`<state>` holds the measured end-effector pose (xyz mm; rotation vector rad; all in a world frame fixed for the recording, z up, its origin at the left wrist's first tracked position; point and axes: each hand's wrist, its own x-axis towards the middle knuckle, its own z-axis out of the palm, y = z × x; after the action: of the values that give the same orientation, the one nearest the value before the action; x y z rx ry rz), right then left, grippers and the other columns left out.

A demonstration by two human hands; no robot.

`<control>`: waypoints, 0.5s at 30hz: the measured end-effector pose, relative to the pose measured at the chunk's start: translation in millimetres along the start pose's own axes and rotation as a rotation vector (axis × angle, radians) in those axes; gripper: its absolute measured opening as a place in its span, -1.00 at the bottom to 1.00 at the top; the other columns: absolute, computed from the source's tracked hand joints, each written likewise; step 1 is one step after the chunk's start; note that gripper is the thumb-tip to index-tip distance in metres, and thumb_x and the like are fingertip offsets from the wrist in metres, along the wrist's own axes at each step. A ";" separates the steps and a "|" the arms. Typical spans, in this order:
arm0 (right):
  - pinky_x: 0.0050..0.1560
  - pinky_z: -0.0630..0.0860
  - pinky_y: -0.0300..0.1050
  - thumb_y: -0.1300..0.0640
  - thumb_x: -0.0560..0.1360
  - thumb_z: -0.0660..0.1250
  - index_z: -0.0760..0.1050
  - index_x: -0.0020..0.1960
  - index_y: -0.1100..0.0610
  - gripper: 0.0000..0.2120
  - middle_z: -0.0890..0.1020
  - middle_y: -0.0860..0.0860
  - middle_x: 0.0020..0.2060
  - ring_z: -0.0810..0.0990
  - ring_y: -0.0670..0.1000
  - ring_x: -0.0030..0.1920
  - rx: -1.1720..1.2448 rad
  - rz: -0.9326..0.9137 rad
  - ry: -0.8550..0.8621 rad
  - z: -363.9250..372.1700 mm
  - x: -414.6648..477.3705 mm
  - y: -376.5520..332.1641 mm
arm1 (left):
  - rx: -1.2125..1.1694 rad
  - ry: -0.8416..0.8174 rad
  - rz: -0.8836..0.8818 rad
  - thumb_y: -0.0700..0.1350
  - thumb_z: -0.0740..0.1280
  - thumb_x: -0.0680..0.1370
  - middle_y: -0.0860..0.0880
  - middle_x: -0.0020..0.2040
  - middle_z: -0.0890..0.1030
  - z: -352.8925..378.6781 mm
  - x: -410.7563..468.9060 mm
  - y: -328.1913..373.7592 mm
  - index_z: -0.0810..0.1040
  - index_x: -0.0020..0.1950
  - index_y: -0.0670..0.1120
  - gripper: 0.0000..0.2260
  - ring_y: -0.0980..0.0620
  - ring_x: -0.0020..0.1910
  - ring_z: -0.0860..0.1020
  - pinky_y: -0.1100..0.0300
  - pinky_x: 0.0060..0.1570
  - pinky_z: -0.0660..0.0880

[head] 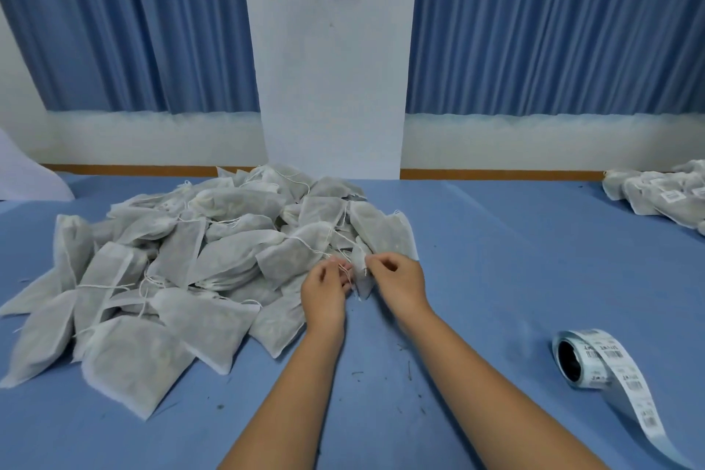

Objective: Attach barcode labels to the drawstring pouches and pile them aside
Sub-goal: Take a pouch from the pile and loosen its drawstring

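At the near right edge of the heap of unlabelled pouches point(183, 271) we see one small pouch point(361, 279) held between both hands. Our left hand point(324, 290) has its fingers curled, pinching the white drawstring point(345, 270). Our right hand point(396, 279) pinches the pouch's gathered top edge. Right of the heap and nearer us, a label roll point(576, 359) rests on the blue table cover point(496, 259). Its loose strip point(635, 393) trails toward us, printed with black barcodes; the text beside them is too small to read. Far right of the heap sits a smaller pile of labelled pouches point(663, 198), with white barcode stickers showing.
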<state>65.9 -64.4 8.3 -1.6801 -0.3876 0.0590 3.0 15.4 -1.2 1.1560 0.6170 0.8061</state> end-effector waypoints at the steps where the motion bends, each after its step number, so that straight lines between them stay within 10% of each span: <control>1: -0.31 0.40 -0.38 0.20 0.46 0.35 0.53 -0.37 0.06 -0.77 0.57 -0.16 -0.45 0.49 -0.22 -0.40 0.024 0.026 0.045 -3.2 0.5 0.3 | -0.023 0.009 -0.027 -0.19 0.21 0.67 -0.13 -0.15 0.65 0.3 1.0 -0.9 0.56 -0.14 -0.17 -0.77 -0.01 -0.22 0.60 0.13 -0.15 0.55; 5: -0.23 0.38 -0.08 0.23 0.49 0.24 0.32 -0.36 0.07 -0.74 0.41 -0.07 -0.41 0.37 -0.05 -0.36 0.163 0.117 0.239 -19.9 2.6 1.7 | -0.022 0.051 -0.075 -0.16 0.16 0.69 -0.14 -0.08 0.65 -1.3 6.1 -1.5 0.50 -0.04 -0.19 -0.81 -0.01 -0.20 0.64 0.08 -0.12 0.59; 15: -0.27 0.37 -0.19 0.18 0.55 0.18 0.42 -0.19 0.12 -0.85 0.46 -0.05 -0.27 0.42 -0.04 -0.26 0.154 0.111 0.386 -73.6 5.0 -4.5 | 0.373 -0.151 0.145 0.04 0.45 0.52 0.01 -0.10 0.60 4.2 -7.3 -2.3 0.58 0.01 -0.06 -0.79 0.00 -0.12 0.57 0.01 0.06 0.57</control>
<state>88.8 -132.6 24.8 -1.5178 0.0014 -0.1487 2.5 6.7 -2.0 1.6019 0.5768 0.7352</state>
